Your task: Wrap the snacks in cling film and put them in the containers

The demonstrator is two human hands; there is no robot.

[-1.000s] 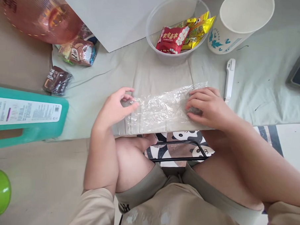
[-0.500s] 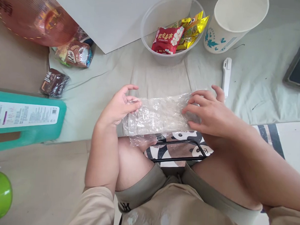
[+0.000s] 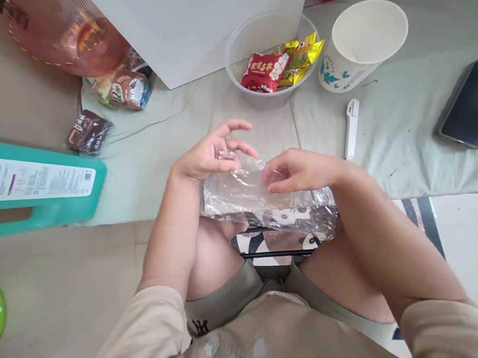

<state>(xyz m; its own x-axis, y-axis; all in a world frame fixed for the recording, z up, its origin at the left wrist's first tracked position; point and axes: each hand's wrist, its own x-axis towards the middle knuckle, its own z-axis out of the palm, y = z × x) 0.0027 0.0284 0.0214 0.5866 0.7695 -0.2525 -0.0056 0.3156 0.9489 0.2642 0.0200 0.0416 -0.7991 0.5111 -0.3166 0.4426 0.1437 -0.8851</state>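
Note:
A crinkled clear plastic bag [image 3: 238,197] hangs between my hands over the near edge of the cloth-covered surface, above my lap. My left hand [image 3: 214,154] pinches its upper left edge with the thumb, while two fingers stretch out away from it. My right hand [image 3: 298,171] grips the upper edge near the middle, with the fingertips partly behind the film. The bag's lower right part droops under my right hand. Through the film a panda print shows. Nothing can be made out inside the bag.
Beyond my hands stand a clear bowl [image 3: 262,98] with wrapped snacks and a paper cup [image 3: 342,78]. A white utility knife [image 3: 351,128] and a phone [image 3: 470,104] lie to the right. At left are wrapped snacks [image 3: 89,133] and a teal container [image 3: 67,211].
My right hand has moved left along the bag's upper edge, closer to my left hand, and closed on the film. My left hand has shifted slightly right; the bag's right end now droops.

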